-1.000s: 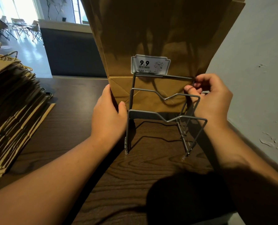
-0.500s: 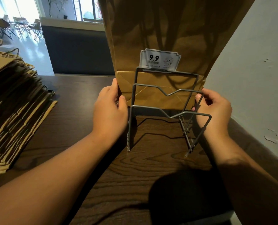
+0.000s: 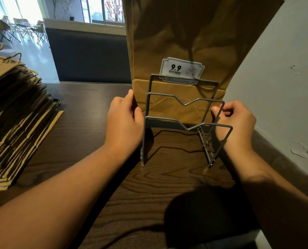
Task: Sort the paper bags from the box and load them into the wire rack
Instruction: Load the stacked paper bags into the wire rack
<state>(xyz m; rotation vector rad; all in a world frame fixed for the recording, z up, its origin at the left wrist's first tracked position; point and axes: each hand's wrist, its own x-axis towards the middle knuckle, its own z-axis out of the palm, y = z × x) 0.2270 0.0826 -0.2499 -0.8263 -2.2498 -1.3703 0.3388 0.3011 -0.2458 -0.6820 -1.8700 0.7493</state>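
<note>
My left hand [image 3: 121, 123] presses flat the tall brown paper bag [image 3: 185, 42] at twelve o'clock, my right hand [image 3: 236, 121] pinches the grey wire rack [image 3: 183, 103]; I fear the bag tips if released.

paper bag [image 3: 185, 33]: top cut off by upper edge | bag stack [image 3: 14, 114]: left side out of frame | label [image 3: 181, 71]: small print unreadable

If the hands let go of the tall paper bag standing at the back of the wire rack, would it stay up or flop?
The paper bag looks flat and thin, so probably light and floppy. It rises far above the wire rack, so its top may bow or lean. The left hand at its edge and the right hand by the rack suggest it needs steadying.
</note>
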